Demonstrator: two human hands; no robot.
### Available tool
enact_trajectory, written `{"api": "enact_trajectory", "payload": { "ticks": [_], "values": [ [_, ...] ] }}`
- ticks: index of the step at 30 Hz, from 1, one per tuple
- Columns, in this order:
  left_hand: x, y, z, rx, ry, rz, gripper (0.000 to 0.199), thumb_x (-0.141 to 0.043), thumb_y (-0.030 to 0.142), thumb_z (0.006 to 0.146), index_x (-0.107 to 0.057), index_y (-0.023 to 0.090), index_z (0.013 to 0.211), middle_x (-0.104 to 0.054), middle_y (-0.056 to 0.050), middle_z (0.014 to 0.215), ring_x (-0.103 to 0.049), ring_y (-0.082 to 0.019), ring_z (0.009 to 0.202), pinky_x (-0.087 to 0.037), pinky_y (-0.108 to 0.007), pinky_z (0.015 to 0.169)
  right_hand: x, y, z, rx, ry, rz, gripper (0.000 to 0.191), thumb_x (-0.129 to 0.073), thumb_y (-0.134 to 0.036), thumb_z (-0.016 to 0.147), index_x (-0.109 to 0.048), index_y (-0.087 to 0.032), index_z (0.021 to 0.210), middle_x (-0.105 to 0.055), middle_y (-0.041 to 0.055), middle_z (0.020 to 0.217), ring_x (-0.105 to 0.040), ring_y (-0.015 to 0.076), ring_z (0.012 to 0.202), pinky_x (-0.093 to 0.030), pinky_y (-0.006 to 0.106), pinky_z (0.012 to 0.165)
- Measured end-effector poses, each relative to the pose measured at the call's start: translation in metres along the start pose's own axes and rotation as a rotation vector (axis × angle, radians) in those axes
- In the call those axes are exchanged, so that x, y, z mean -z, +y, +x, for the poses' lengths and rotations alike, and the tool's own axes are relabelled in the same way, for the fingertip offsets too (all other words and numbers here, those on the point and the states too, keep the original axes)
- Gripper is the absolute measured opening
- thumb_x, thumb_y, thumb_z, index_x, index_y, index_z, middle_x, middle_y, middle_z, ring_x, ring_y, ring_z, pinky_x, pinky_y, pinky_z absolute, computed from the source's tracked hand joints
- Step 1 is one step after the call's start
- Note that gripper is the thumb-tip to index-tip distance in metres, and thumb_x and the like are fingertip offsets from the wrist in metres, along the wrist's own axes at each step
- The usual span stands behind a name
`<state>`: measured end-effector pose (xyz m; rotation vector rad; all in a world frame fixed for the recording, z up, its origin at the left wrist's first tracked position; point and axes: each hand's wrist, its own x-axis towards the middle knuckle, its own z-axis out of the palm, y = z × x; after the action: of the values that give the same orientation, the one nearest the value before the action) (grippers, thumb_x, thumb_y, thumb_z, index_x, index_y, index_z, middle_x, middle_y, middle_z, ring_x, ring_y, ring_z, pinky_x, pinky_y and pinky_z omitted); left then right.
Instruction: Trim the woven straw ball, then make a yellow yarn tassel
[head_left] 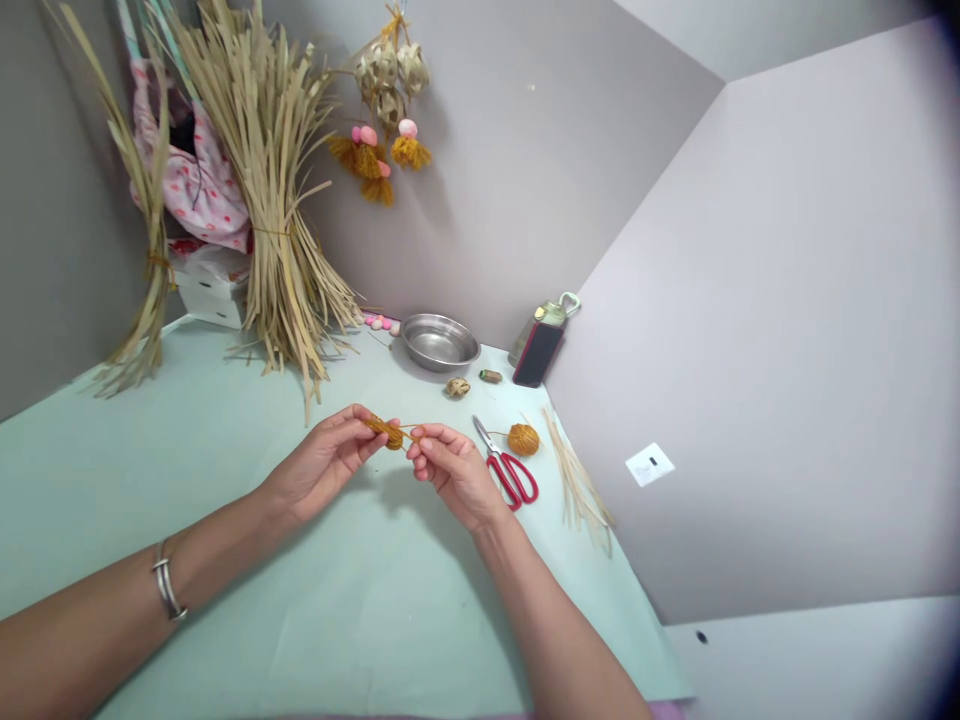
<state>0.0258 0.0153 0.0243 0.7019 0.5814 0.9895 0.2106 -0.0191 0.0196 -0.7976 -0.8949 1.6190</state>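
Note:
My left hand [337, 450] is closed on a small bundle of mustard-yellow yarn [386, 432], pinching it between thumb and fingers above the table. Close beside it, my right hand [450, 465] pinches a yarn strand [413, 437] that runs from the bundle. A ball of the same yarn [523, 439] lies to the right of my right hand, a thread leading from it. Partly behind my right hand rest scissors [513, 478] with red handles, blades pointing away from me.
A steel bowl [440, 343], a small woven ball [457, 387] and a phone [538, 353] leaning on a bottle stand at the back. Dry strips [577, 480] lie at right. A tall bundle of strips [277, 220] stands at back left. Tasselled ornaments [390, 90] hang on the wall.

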Motion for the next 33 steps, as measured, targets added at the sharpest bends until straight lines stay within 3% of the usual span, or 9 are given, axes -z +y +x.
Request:
{"api": "enact_trajectory", "payload": {
  "ticks": [8, 16, 24, 33],
  "values": [
    [0.0021, -0.0027, 0.0019, -0.001, -0.029, 0.055, 0.01, -0.068, 0.009, 0.074, -0.066, 0.017, 0.069, -0.069, 0.0, 0.078, -0.061, -0.012, 0.083, -0.05, -0.02, 0.08, -0.0015, -0.0021, -0.0019, -0.01, -0.021, 0.005, 0.013, -0.077, -0.024, 0.076, -0.07, -0.015, 0.081, -0.069, 0.0025, 0.076, -0.059, 0.0087, 0.064, -0.048, 0.02, 0.063],
    [-0.0001, -0.0044, -0.0001, 0.006, -0.045, 0.101, 0.008, -0.068, 0.01, 0.074, -0.066, 0.017, 0.069, -0.067, 0.0, 0.075, -0.061, -0.014, 0.078, -0.049, -0.024, 0.079, -0.0028, -0.0014, -0.0009, 0.064, 0.035, -0.067, 0.018, -0.082, -0.022, 0.068, -0.066, -0.017, 0.072, -0.07, 0.0014, 0.081, -0.057, 0.0092, 0.062, -0.047, 0.023, 0.062],
    [0.0003, -0.004, 0.0012, 0.018, -0.016, 0.122, 0.008, -0.069, 0.012, 0.072, -0.065, 0.018, 0.069, -0.067, 0.0, 0.074, -0.061, -0.014, 0.077, -0.049, -0.024, 0.077, -0.0006, -0.0005, -0.0011, 0.051, -0.036, -0.169, 0.017, -0.079, -0.028, 0.073, -0.072, -0.018, 0.085, -0.066, 0.0001, 0.074, -0.058, 0.0112, 0.065, -0.048, 0.025, 0.065],
    [0.0054, -0.0057, 0.0038, 0.002, -0.01, 0.127, 0.009, -0.069, 0.012, 0.072, -0.064, 0.018, 0.07, -0.066, 0.001, 0.075, -0.06, -0.013, 0.077, -0.048, -0.023, 0.075, 0.003, -0.0001, -0.0028, 0.056, -0.068, -0.347, 0.015, -0.072, -0.031, 0.081, -0.074, -0.02, 0.091, -0.068, 0.001, 0.082, -0.055, 0.0102, 0.065, -0.045, 0.025, 0.066]
  ]
}}
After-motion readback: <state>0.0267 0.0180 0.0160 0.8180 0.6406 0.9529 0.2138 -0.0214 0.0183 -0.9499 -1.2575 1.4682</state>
